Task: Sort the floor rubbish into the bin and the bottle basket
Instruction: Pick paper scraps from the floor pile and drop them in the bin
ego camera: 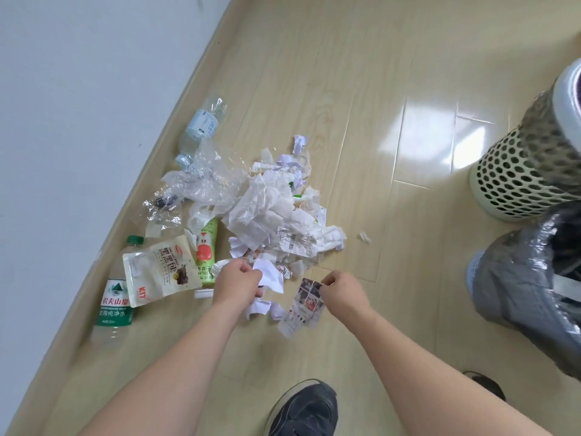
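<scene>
Your left hand [236,282] has its grip pinched on a crumpled white paper scrap [269,277] at the near edge of the rubbish pile [270,209], and your right hand [341,292] pinches the top corner of a printed paper strip [303,306] whose lower end lies on the wooden floor [314,73]. The pile of tissues and torn paper sits in front of you, with crumpled clear plastic wrap [207,177] on its left side. Left of your left hand lie a white snack pouch [160,269], a green juice bottle [206,250] and a green-capped water bottle [116,291]; a clear bottle with a pale blue label [201,127] lies farther off by the wall. At your right stand the perforated basket [515,180] and, nearer, the bin lined with a grey bag [518,287].
</scene>
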{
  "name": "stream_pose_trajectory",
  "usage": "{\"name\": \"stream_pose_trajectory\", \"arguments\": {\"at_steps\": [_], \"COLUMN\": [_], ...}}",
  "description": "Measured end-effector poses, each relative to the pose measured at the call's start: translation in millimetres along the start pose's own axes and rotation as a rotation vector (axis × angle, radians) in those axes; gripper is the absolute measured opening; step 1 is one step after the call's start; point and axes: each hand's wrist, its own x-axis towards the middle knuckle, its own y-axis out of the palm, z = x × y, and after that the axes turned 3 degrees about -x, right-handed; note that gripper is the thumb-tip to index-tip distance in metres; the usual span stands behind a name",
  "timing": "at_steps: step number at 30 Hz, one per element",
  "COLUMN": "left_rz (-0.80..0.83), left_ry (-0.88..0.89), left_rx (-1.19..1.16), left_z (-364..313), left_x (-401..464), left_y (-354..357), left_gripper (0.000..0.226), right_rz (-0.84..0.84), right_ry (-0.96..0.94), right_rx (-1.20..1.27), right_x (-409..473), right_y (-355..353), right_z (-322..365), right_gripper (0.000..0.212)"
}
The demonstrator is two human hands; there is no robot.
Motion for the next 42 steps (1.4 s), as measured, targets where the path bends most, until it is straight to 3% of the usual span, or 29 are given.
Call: {"name": "stream_pose_trajectory", "arguments": {"at_steps": [9,15,23,27,30,36,38,42], "left_rz": [0.090,0.206,0.436,0.497,0.579,0.583,0.557,0.484], "left_ry": [0.269,0.460,0.680,0.726,0.694,0.717,0.727,0.692], "left_rx": [0.028,0.029,0.166,0.260,0.350,0.436,0.446,0.432], "left_z": [-101.3,-178.2,-229.1,-227.2,-222.5,-215.8,-217.5,-216.0], "left_x": [-78.4,-132.6,-194.2,-213.8,-222.4,-226.9,-224.0,-207.1], "left_y": [36.5,111.2,252.5,313.7,343.5,337.3,316.3,247.8], "left_gripper": [0.009,0.012,0.012,0.013,0.016,0.017,0.016,0.017], "right_rz": [-0.258,-0.560,-0.861,-0.868,-0.827,-0.796,-0.777,-0.677], "right_ry": [-0.036,-0.031,0.257,0.412,0.458,0.368,0.285,0.115], "right_rx": [0.071,0.159,0.464,0.799,0.873,0.646,0.581,0.437], "right_x": [-58.5,-89.4,-106.8,-101.3,-99.4,-108.8,-111.5,-112.6], "right_y": [-143.9,-256.0,-329.9,-330.3,-327.8,-316.0,-309.9,-286.9], "right_z": [-7.8,-70.2,-192.3,-233.8,-249.4,-246.0,-231.8,-181.4], "right_gripper": [0.012,0.015,0.009,0.007,0.010,0.016,0.011,0.022]}}
